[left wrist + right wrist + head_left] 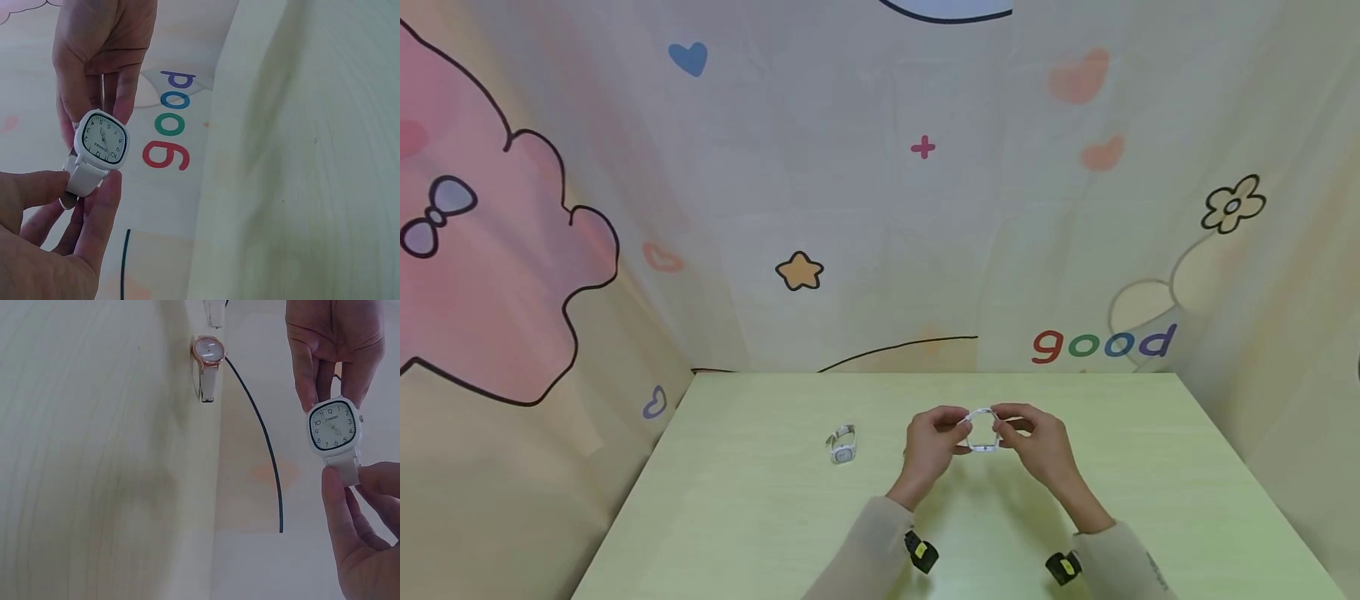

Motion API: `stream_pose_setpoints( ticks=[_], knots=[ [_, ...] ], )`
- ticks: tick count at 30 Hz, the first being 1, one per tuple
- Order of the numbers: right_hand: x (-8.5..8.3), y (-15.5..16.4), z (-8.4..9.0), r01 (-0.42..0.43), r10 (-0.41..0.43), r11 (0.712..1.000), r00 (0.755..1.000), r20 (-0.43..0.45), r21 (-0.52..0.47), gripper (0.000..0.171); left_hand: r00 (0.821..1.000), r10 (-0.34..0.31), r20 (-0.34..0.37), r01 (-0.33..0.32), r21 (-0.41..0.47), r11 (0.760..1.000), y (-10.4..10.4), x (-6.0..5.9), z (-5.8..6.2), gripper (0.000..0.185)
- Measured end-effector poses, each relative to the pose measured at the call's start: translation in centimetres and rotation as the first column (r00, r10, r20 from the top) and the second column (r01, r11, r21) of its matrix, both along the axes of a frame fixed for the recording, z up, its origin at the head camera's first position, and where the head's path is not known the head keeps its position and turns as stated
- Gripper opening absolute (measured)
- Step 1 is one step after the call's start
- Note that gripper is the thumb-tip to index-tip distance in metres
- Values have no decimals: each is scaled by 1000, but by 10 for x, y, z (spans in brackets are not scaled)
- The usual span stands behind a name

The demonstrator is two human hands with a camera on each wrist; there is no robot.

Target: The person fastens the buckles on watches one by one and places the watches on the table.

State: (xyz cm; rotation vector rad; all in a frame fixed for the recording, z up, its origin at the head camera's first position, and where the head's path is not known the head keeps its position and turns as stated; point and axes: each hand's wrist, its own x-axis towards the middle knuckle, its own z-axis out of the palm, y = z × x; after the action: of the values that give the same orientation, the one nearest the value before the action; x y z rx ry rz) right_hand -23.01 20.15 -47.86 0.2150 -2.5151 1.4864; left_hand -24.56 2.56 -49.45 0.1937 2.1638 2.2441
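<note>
A white wristwatch (983, 448) with a rounded-square, dark-rimmed dial is held up above the table between both hands. My left hand (931, 446) pinches one side of its white strap (84, 180), close to the case. On the other side my right hand (1039, 442) grips the band with thumb and fingers. The right wrist view shows the dial (332, 427) face-on, its strap curving away behind. The band forms a loop in the head view; whether its buckle is fastened cannot be told.
Left of the hands, a light-strapped watch (843, 450) lies on the pale table (737, 517). A rose-gold-rimmed watch (208, 351) with a pale strap stands on the table, with part of another strap (216, 314) beyond. A printed curtain (865, 183) hangs behind.
</note>
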Motion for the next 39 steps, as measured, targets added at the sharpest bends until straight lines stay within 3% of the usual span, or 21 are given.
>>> stream_pose_setpoints(
  ticks=[12,19,32,39],
  knots=[
    [-19,13,-9,15,-22,997,995,99,76,25,996,53,69,-52,-12,999,22,-11,-13,15],
    [-29,19,-19,28,-41,996,987,157,88,23,985,93,145,-90,-27,996,33,-16,-22,12],
    [-33,27,-36,54,-78,993,968,240,105,22,978,112,177,-90,-132,987,45,-15,-34,12],
    [-32,26,-43,62,-104,987,950,293,148,22,974,161,159,-116,-260,959,51,-16,-41,13]
  ],
)
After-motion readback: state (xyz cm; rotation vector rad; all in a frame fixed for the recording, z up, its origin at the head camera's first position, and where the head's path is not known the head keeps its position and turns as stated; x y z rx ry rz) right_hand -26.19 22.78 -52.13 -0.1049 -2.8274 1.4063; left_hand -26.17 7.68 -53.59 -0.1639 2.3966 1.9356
